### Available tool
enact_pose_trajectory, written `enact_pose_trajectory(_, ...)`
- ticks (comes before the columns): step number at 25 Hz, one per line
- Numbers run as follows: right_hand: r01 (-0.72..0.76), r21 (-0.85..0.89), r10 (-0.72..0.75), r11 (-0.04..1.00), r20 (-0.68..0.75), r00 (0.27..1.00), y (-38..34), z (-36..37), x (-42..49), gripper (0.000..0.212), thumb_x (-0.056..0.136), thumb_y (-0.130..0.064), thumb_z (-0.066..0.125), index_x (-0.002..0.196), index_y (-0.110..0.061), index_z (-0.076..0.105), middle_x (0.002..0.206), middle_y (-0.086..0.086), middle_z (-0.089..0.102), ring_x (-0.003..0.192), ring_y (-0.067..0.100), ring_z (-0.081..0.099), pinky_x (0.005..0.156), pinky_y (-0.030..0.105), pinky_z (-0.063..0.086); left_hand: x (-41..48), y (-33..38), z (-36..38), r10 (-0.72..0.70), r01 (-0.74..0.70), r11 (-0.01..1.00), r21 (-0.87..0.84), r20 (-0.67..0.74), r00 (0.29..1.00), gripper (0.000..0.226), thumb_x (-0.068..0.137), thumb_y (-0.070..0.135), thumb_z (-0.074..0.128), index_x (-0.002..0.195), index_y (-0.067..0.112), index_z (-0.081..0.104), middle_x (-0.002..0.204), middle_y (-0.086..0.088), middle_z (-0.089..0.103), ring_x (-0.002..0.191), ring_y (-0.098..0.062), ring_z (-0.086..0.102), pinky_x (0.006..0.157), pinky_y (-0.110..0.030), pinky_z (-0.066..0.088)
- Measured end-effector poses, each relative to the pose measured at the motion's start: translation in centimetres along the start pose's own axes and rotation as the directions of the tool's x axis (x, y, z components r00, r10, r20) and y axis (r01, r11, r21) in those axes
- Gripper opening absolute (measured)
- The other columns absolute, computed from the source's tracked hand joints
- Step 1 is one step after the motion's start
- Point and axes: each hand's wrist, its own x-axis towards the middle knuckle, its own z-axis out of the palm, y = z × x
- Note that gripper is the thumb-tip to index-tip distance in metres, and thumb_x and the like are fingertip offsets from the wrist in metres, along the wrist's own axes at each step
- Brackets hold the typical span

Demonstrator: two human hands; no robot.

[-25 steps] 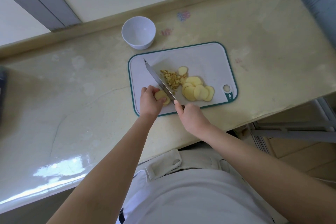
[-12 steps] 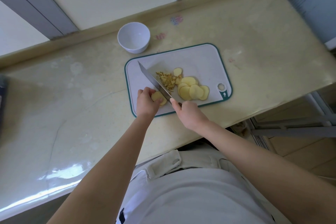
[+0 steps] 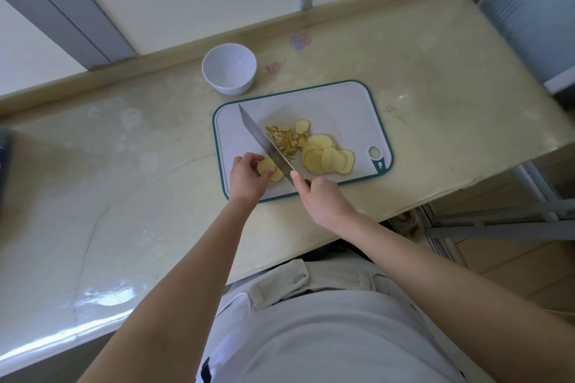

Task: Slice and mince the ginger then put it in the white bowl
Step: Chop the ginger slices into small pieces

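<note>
Yellow ginger slices (image 3: 326,158) fan out uncut at the right of the board (image 3: 351,109), a small mince heap (image 3: 284,140) lies just right of the knife (image 3: 264,143), and the left grip (image 3: 245,179) pinches a short stack (image 3: 269,169) against the blade. The right grip (image 3: 323,200) is clenched round the knife handle. Slicing looks finished and mincing barely begun, and the bowl (image 3: 229,68), behind the board on the surface (image 3: 124,165), looks empty.

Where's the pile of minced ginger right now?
In the head view, the minced ginger lies near the middle of the cutting board, just right of the knife and left of the fanned ginger slices.
</note>
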Motion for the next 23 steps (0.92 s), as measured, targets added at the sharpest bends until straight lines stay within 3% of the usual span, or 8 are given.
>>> enact_pose_trajectory(15, -0.016, 0.007, 0.016, 1.0, 0.044, 0.999, -0.5, -0.6, -0.7, 0.058, 0.1, -0.049, 0.03, 0.053, -0.015, 0.027, 0.053, 0.004, 0.037, 0.048, 0.02, 0.036, 0.047, 0.031, 0.029, 0.7, -0.5, 0.2, -0.045, 0.044, 0.998, -0.054, -0.004, 0.999, 0.026, 0.084, 0.011, 0.068, 0.108, 0.006, 0.06, 0.105, -0.007, 0.052, 0.084, -0.017, 0.053, 0.079, -0.024, 0.045)
enact_pose_trajectory(18, -0.048, 0.004, 0.048, 0.999, 0.043, 0.998, -0.7, -0.5, -0.2, 0.062, 0.099, -0.051, 0.029, 0.053, -0.01, 0.033, 0.053, 0.004, 0.038, 0.047, 0.019, 0.036, 0.045, 0.029, 0.029, 0.8, -0.6, 0.1, -0.052, 0.052, 0.997, -0.065, 0.003, 0.999, 0.024, 0.082, 0.01, 0.069, 0.104, 0.006, 0.061, 0.103, -0.008, 0.054, 0.083, -0.018, 0.053, 0.079, -0.025, 0.046)
enact_pose_trajectory(19, -0.039, -0.02, 0.04, 0.999, 0.056, 0.998, -0.7, -0.4, 0.0, 0.062, 0.1, -0.05, 0.027, 0.057, -0.008, 0.041, 0.054, 0.004, 0.038, 0.047, 0.018, 0.036, 0.045, 0.028, 0.028, 0.8, -0.6, 0.1, -0.052, 0.052, 0.997, -0.063, 0.005, 0.999, 0.024, 0.081, 0.009, 0.07, 0.103, 0.006, 0.062, 0.102, -0.008, 0.054, 0.083, -0.018, 0.054, 0.079, -0.026, 0.046)
enact_pose_trajectory(21, -0.02, -0.071, 0.027, 0.997, 0.099, 0.995, -0.7, -0.2, 0.1, 0.059, 0.1, -0.049, 0.024, 0.086, -0.004, 0.061, 0.057, 0.003, 0.039, 0.049, 0.017, 0.036, 0.046, 0.025, 0.029, 1.0, -0.6, 0.0, -0.05, 0.051, 0.997, -0.054, 0.01, 0.999, 0.022, 0.081, 0.009, 0.07, 0.1, 0.006, 0.062, 0.101, -0.007, 0.055, 0.083, -0.019, 0.054, 0.078, -0.026, 0.046)
enact_pose_trajectory(23, -0.022, -0.025, 0.025, 0.999, 0.116, 0.993, -0.8, -0.2, 0.2, 0.063, 0.099, -0.051, 0.024, 0.099, 0.002, 0.059, 0.061, 0.004, 0.041, 0.055, 0.018, 0.04, 0.058, 0.029, 0.039, 1.1, -0.6, 0.0, -0.044, 0.045, 0.998, -0.044, 0.018, 0.999, 0.019, 0.08, 0.009, 0.07, 0.097, 0.007, 0.062, 0.099, -0.007, 0.055, 0.084, -0.02, 0.055, 0.079, -0.027, 0.047)
